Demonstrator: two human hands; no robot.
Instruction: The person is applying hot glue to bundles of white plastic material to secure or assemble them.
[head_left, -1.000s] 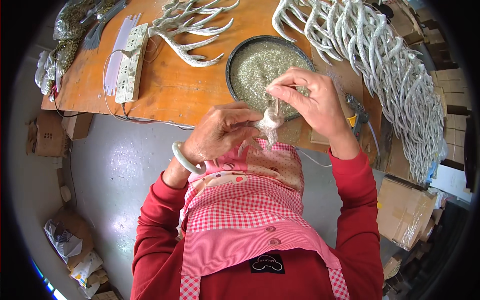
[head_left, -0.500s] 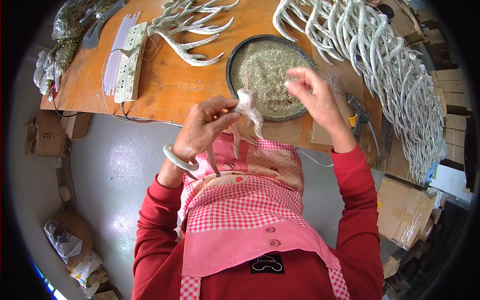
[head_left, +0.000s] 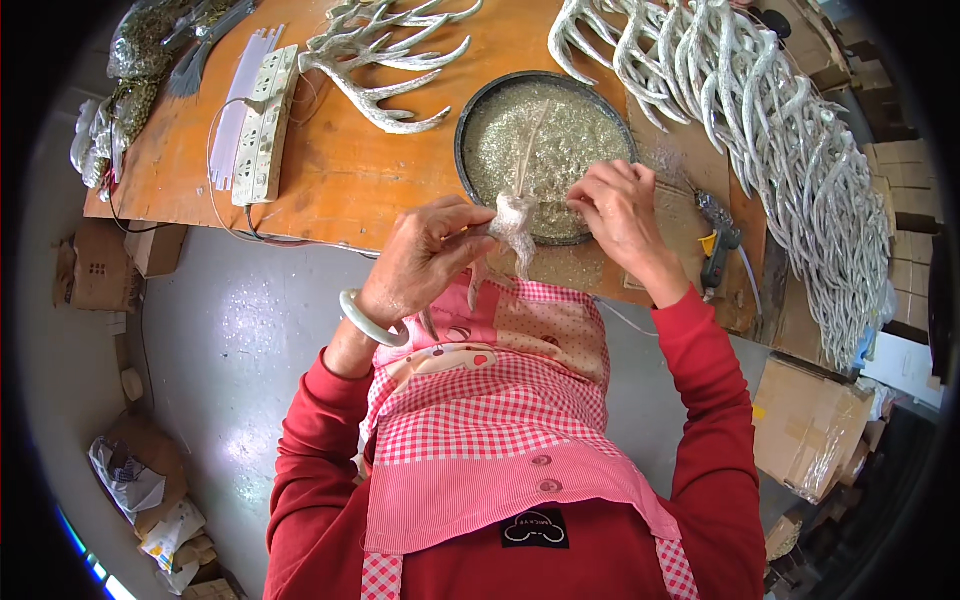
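Observation:
My left hand (head_left: 425, 255) grips a small white antler piece (head_left: 512, 225) coated in glitter, held just over the near rim of a round dark pan (head_left: 470, 130) filled with silver-gold glitter. One prong of the piece reaches up over the glitter. My right hand (head_left: 620, 205) hovers at the pan's right near edge, fingers bent and pinched together close to the piece; what it pinches is too small to see. A pale bangle (head_left: 368, 320) circles my left wrist.
Several glittered antlers (head_left: 385, 50) lie at the back of the orange table (head_left: 340, 170); a long pile of them (head_left: 770, 110) runs along the right. A white power strip (head_left: 262, 125), a glue gun (head_left: 718, 250), bags at left, cardboard boxes (head_left: 810, 425) on the floor.
My left hand has carried the antler piece from over my apron up toward the pan. My right hand let go of it and now works at the pan's edge.

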